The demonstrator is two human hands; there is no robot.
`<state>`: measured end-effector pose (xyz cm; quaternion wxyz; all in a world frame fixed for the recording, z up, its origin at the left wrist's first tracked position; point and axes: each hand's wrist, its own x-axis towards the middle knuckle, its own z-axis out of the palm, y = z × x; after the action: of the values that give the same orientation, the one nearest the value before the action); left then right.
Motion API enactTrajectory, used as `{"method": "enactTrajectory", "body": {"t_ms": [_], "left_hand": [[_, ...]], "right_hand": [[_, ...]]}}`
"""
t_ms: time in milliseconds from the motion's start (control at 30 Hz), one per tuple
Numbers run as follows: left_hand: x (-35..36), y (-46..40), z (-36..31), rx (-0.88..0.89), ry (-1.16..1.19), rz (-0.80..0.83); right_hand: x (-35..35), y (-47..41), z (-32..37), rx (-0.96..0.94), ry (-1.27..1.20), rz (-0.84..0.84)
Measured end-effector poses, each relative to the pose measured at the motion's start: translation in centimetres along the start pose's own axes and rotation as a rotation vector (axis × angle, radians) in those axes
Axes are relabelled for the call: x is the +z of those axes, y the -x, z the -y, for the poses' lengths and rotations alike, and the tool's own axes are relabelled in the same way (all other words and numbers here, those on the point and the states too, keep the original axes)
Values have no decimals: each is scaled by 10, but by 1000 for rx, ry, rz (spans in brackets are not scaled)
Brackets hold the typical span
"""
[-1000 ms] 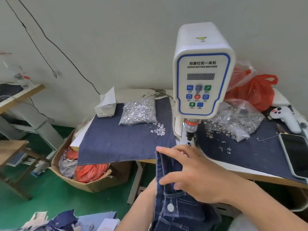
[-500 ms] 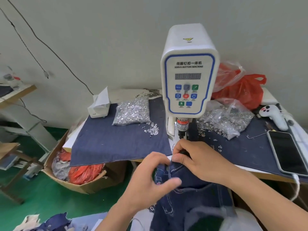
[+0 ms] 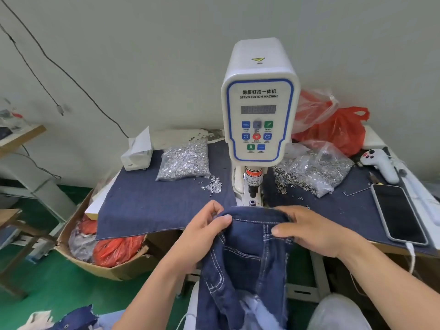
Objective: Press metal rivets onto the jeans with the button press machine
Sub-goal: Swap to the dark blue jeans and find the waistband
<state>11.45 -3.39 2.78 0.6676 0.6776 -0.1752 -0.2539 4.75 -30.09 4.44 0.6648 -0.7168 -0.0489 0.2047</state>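
Holding the jeans (image 3: pixel 247 258) by their top edge at lower centre of the frame, the left hand (image 3: pixel 204 231) pinched the folded waistband between thumb and curled fingers, while the right hand (image 3: pixel 307 231) gripped the same band further right, thumb on top and fingers tucked under the fold. The waistband lay just in front of the button press machine (image 3: pixel 260 103), near its lower die (image 3: pixel 252 203) but not yet over it, so I judged the cloth was being lined up and no pressing was under way. No rivet showed on the visible stretch of denim; whether other parts were already riveted could not be told. Placing a rivet, sliding the band under the punch and firing the press all seemed left to do.

Counting: one machine, one pair of jeans, two hands. Two clear bags of metal parts sat on the table (image 3: pixel 147 210), the left bag (image 3: pixel 183 160) left of the machine with a small loose scatter beside it, the right bag (image 3: pixel 316 170) at centre right. One phone (image 3: pixel 397 213) lay at the right edge.
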Motion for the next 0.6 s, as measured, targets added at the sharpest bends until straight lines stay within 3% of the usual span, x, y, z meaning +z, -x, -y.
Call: {"method": "enactTrajectory", "body": {"t_ms": [100,233,300,467,533,600], "left_hand": [[-7,-2,2,-89,-210,133],[-11,-2,-2,-208,-315,324],[-12,-4,-2,-206,-251,291],[-6,-6,8,-215,113,290],[-2,-7,12,-226,172,253],[0,-9,16,-199,68,180]], "right_hand": [[-4,-1,-7,-10,-305,-155],[-4,0,-9,42,-330,-158],[-3,3,-8,85,-254,-95],[-8,7,-2,235,204,162],[-11,7,-4,231,144,125],[-13,8,-9,208,-44,91]]}}
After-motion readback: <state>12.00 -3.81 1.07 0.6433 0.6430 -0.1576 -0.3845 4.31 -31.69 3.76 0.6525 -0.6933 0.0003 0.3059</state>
